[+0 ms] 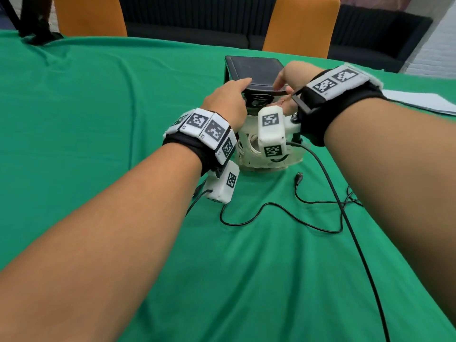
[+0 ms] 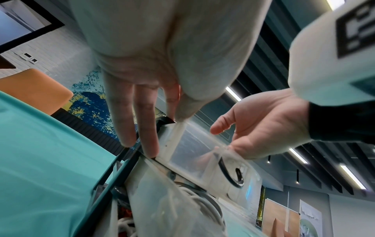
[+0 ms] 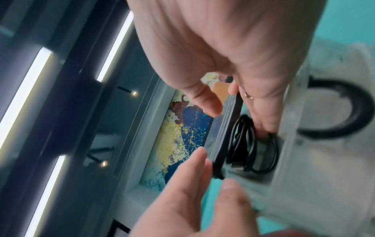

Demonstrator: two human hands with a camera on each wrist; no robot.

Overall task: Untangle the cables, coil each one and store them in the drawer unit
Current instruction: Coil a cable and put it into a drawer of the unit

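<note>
The drawer unit [image 1: 254,70] has a black top and translucent drawers and stands mid-table on the green cloth. Its top drawer is pulled out, with a coiled black cable [image 3: 249,144] [image 1: 259,98] inside. My right hand [image 1: 286,90] [image 3: 243,104] reaches into that drawer, fingertips pressing on the coil, thumb over the black lid. My left hand [image 1: 237,87] [image 2: 142,128] lies with straight fingers on the unit's top left edge. A loose black cable [image 1: 283,208] with a USB plug [image 1: 299,177] snakes on the cloth in front. A white cable [image 2: 202,203] is coiled in a lower drawer.
The lead [image 1: 345,218] of the right wrist camera crosses the loose cable and runs off the near edge. White paper [image 1: 419,99] lies at the right. Two orange chairs [image 1: 88,16] [image 1: 301,25] stand behind the table. A black object [image 1: 34,21] sits at the far left corner.
</note>
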